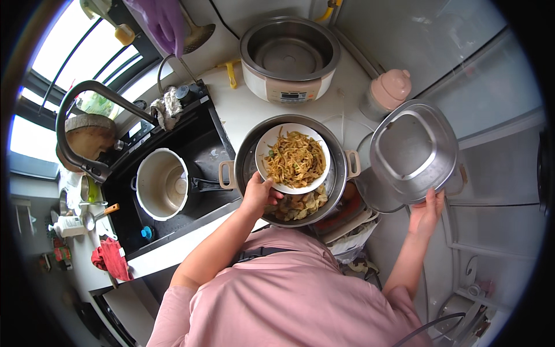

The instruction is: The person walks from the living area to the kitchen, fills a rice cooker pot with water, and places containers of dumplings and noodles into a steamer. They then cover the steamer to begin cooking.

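My left hand (259, 194) grips the near-left rim of a white plate (261, 157) heaped with cooked shredded vegetables (297, 158). The plate is over a round metal steamer tray (246, 173) with beige side handles. Beneath the plate's near edge, other sliced food (303, 207) lies in that tray; the plate hides part of it. Off to the right, my right hand (427, 212) holds a square stainless steel pan (405, 149) by its near rim, tilted up with nothing seen in it.
A multi-cooker (290, 97) with a metal inner pot stands behind the tray. A pink-lidded container (389, 92) is at its right. At left, the black sink (212, 156) holds a pressure cooker pot (162, 184) under a curved faucet (65, 130). A red cloth (112, 259) hangs at the counter edge.
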`<state>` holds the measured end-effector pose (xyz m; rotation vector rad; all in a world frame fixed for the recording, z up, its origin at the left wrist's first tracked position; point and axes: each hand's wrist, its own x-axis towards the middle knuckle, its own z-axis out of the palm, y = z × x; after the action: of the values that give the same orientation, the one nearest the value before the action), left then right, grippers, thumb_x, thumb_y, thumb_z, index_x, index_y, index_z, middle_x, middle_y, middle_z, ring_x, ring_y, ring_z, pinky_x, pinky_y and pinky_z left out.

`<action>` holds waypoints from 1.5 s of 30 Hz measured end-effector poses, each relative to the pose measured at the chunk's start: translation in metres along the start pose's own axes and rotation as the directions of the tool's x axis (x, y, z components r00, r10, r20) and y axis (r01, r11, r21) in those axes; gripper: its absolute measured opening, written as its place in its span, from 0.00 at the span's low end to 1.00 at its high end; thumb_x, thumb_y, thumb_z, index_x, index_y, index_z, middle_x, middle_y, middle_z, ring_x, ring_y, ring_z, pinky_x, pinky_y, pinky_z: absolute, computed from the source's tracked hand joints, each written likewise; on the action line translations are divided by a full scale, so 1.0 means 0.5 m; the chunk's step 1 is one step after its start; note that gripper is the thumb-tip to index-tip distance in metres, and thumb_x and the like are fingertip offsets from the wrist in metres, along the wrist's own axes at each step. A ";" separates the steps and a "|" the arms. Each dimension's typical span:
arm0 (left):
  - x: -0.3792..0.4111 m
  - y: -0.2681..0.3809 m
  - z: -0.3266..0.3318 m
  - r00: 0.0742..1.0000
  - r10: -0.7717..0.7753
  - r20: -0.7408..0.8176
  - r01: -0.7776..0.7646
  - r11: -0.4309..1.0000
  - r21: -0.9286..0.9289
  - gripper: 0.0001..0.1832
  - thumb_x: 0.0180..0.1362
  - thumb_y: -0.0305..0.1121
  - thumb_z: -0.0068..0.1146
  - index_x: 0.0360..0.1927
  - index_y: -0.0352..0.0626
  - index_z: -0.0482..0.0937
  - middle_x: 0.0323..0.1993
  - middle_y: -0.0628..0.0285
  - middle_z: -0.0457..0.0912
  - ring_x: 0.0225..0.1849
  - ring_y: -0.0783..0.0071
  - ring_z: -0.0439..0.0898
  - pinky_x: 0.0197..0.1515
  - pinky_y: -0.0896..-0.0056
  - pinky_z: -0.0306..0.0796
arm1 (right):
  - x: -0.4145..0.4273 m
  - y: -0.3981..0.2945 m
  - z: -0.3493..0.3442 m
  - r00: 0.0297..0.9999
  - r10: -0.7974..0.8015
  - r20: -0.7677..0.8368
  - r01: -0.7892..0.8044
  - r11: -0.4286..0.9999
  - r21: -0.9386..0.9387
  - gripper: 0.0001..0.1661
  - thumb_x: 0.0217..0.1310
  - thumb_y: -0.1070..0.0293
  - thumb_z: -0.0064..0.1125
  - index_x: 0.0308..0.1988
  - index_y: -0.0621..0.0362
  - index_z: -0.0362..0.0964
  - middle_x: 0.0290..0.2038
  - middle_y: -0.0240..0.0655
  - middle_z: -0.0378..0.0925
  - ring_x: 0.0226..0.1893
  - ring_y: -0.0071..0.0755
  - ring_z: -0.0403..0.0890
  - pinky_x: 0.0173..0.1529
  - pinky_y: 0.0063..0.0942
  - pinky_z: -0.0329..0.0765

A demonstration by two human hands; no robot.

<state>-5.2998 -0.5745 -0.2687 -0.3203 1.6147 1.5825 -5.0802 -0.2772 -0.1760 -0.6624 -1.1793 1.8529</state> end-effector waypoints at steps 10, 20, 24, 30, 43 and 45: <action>-0.204 0.098 -0.055 0.982 0.175 0.070 -0.159 0.968 -0.194 0.32 0.65 0.40 0.44 0.67 0.38 0.47 0.57 0.52 0.68 0.36 0.68 0.80 0.23 0.74 0.73 | -0.060 0.136 0.209 0.858 0.285 0.427 -0.360 0.927 0.104 0.19 0.57 0.67 0.59 0.48 0.58 0.66 0.41 0.32 0.76 0.38 0.24 0.76 0.45 0.24 0.73; -0.339 0.033 -0.212 0.892 0.276 -0.358 -0.399 0.852 -0.340 0.13 0.60 0.32 0.53 0.44 0.42 0.64 0.37 0.58 0.76 0.31 0.72 0.81 0.30 0.75 0.78 | -0.253 0.234 0.450 0.575 0.405 0.711 -0.447 0.883 -0.141 0.11 0.56 0.72 0.62 0.37 0.60 0.68 0.34 0.29 0.76 0.35 0.17 0.74 0.44 0.18 0.70; -0.397 -0.013 -0.300 0.850 0.258 -0.460 -0.456 0.798 -0.394 0.12 0.59 0.31 0.53 0.42 0.43 0.64 0.34 0.59 0.77 0.28 0.72 0.81 0.28 0.77 0.78 | -0.304 0.263 0.490 0.331 0.471 0.818 -0.361 0.864 -0.351 0.09 0.61 0.69 0.56 0.37 0.62 0.67 0.35 0.31 0.76 0.36 0.19 0.73 0.44 0.19 0.70; -0.494 -0.105 -0.501 0.659 0.170 -0.732 -0.643 0.633 -0.432 0.11 0.58 0.30 0.52 0.43 0.40 0.67 0.32 0.57 0.78 0.26 0.70 0.81 0.24 0.79 0.77 | -0.296 0.199 0.507 0.347 0.394 0.851 -0.039 0.913 -0.407 0.15 0.68 0.66 0.43 0.49 0.62 0.68 0.36 0.32 0.75 0.40 0.23 0.73 0.49 0.22 0.68; -0.664 -0.327 -1.249 0.032 -0.068 -0.997 -0.934 0.354 -0.055 0.10 0.54 0.15 0.47 0.39 0.15 0.68 0.37 0.41 0.75 0.32 0.50 0.81 0.37 0.56 0.82 | -0.096 0.134 0.322 0.914 0.148 0.377 0.085 0.840 -0.536 0.13 0.66 0.62 0.48 0.45 0.58 0.70 0.31 0.26 0.75 0.31 0.12 0.69 0.34 0.10 0.62; -0.691 -0.359 -1.316 0.065 -0.095 -0.993 -0.944 0.318 -0.092 0.13 0.56 0.16 0.46 0.42 0.12 0.67 0.41 0.37 0.74 0.38 0.46 0.79 0.42 0.54 0.81 | -0.081 0.136 0.286 0.938 0.154 0.310 0.038 0.845 -0.534 0.13 0.66 0.62 0.49 0.44 0.59 0.71 0.31 0.27 0.75 0.31 0.14 0.70 0.34 0.11 0.62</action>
<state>-5.2081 -1.3332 -0.2471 -1.7051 1.6388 3.2426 -5.1939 -0.3946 -0.1770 -0.6930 -1.9713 1.7332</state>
